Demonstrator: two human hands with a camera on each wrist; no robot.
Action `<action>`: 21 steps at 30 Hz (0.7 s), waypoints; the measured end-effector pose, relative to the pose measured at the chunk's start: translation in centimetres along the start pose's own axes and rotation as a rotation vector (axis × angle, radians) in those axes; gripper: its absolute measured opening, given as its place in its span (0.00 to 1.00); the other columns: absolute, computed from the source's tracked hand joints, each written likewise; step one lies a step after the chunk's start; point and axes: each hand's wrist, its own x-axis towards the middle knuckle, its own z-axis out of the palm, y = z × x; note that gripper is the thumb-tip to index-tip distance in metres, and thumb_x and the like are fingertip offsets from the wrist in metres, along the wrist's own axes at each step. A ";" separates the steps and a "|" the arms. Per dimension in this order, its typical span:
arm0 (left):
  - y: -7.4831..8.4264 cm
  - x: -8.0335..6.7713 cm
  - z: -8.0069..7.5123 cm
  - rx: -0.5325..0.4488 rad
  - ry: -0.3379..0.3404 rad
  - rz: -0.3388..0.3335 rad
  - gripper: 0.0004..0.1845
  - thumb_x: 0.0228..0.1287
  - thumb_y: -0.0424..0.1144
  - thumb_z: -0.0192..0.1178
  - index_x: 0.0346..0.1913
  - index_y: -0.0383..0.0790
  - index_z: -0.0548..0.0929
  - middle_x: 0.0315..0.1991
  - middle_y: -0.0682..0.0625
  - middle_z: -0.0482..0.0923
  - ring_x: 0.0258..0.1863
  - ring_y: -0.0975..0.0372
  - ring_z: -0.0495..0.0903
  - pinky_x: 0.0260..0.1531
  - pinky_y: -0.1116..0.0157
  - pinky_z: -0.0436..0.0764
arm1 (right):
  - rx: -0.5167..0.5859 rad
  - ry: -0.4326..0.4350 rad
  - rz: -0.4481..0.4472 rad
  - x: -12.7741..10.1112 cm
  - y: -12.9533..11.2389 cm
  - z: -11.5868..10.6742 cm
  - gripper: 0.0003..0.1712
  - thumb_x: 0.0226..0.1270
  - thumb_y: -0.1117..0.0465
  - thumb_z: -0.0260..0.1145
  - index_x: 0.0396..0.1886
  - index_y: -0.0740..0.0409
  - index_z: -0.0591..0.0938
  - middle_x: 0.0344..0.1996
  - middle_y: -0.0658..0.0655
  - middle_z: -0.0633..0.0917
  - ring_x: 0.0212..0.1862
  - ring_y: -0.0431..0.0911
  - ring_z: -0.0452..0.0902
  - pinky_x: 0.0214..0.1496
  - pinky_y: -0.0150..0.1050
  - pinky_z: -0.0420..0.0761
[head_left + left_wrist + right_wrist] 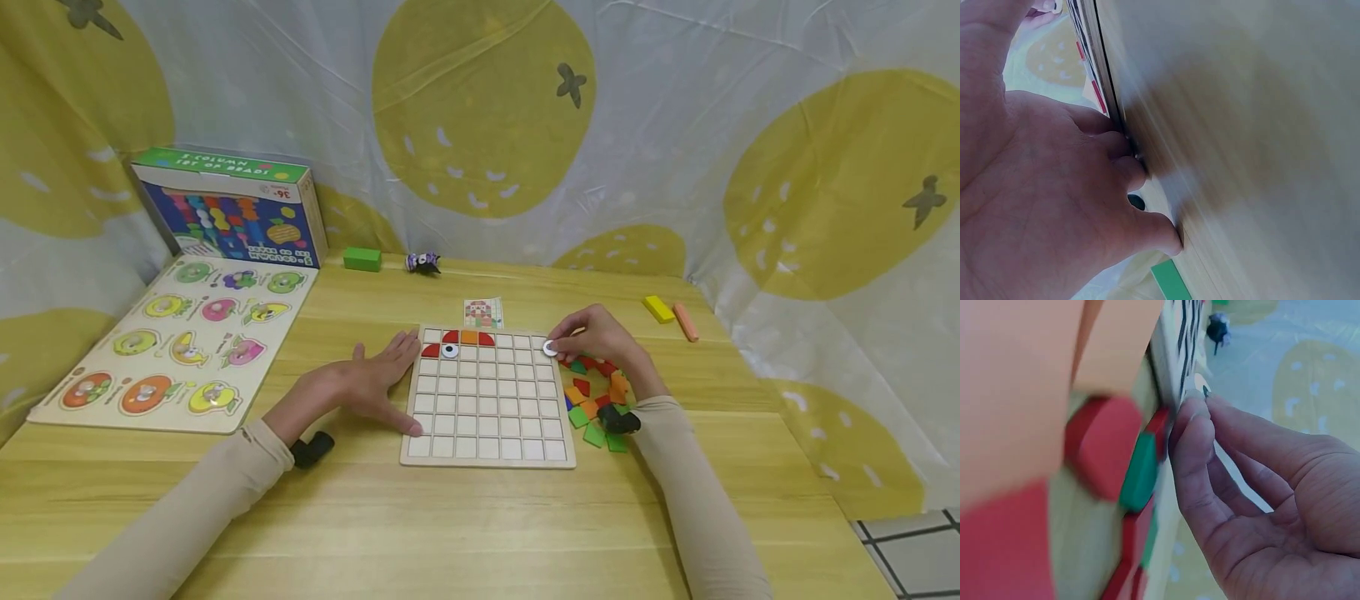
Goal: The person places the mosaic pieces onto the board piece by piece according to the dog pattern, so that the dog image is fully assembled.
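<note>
While pinched: disc [551, 349] in right hand [600, 337]

Between hands: grid board [487, 408].
Beside right hand [600, 337]: loose pieces [596, 400].
Left of left hand [360, 383]: fruit puzzle [180, 342].

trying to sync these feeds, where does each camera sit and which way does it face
Head: above the table, facing forward and down at the grid board; both forearms, left hand and right hand show.
Left wrist: at the palm, along the board's edge; fingers press it.
Right wrist: at the palm; fingers pinch a white disc beside coloured pieces.
Shared: board, disc.
</note>
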 end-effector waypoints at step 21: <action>-1.1 0.8 0.4 0.022 -0.008 -0.010 0.84 0.44 0.85 0.70 0.88 0.38 0.37 0.89 0.44 0.23 0.88 0.50 0.25 0.72 0.22 0.26 | 0.026 -0.071 -0.035 2.7 -4.9 6.6 0.06 0.72 0.72 0.74 0.45 0.69 0.92 0.40 0.63 0.92 0.32 0.47 0.91 0.42 0.40 0.92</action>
